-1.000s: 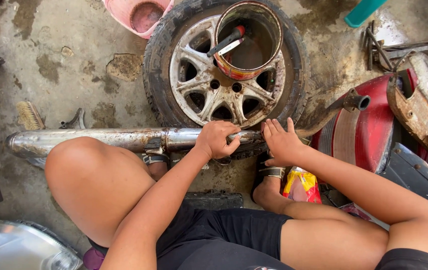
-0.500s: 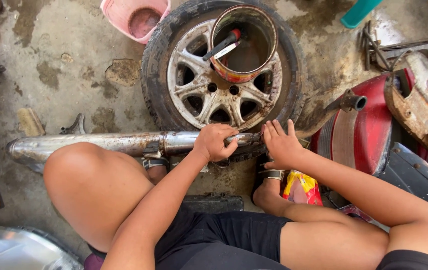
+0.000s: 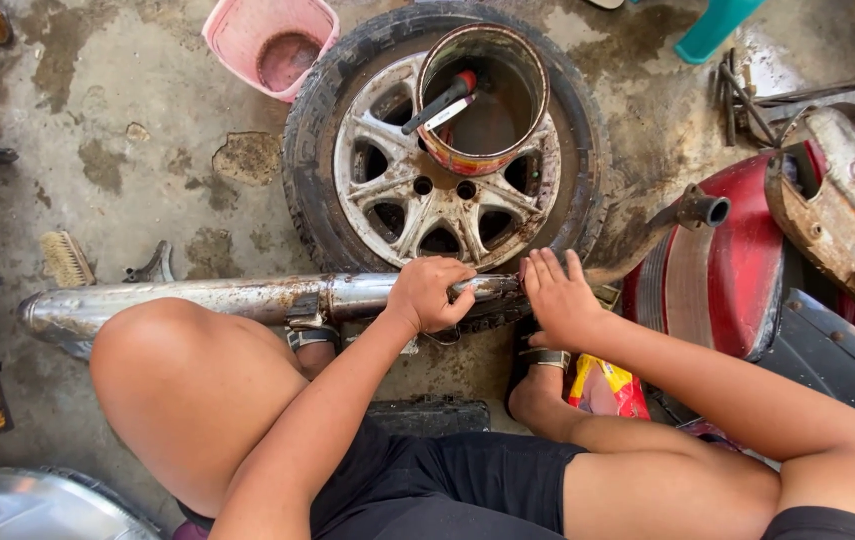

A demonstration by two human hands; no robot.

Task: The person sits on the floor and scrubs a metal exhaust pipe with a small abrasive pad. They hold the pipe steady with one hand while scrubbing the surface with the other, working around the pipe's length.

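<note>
The head view looks straight down at a squatting person, whose knees and forearms fill the lower half of the picture.

A long, rusty chrome exhaust pipe [image 3: 247,297] lies across the wet concrete floor [image 3: 147,120], running from the left edge toward the middle. Its left end is partly covered by the person's knee, and its right part disappears under both hands. A dark curved tube with an open end [image 3: 702,210] rises to the right; whether it joins the pipe cannot be told, since the hands hide the stretch between.

The left hand [image 3: 429,293] is curled around the pipe, fingers wrapped over its top. Anything small it may pinch is hidden. The right hand [image 3: 559,297] rests just beside it, fingers straight and close together, lying flat over the pipe; its palm side is out of sight.

Behind the hands lies a car wheel [image 3: 447,150] with a spoked alloy rim, and on it stands a rusty tin can [image 3: 482,100] holding a red-handled tool. A pink bucket [image 3: 269,40] is cut off at the top edge. A red cover [image 3: 737,260] sits to the right, and a scrub brush [image 3: 67,258] lies on the left.
</note>
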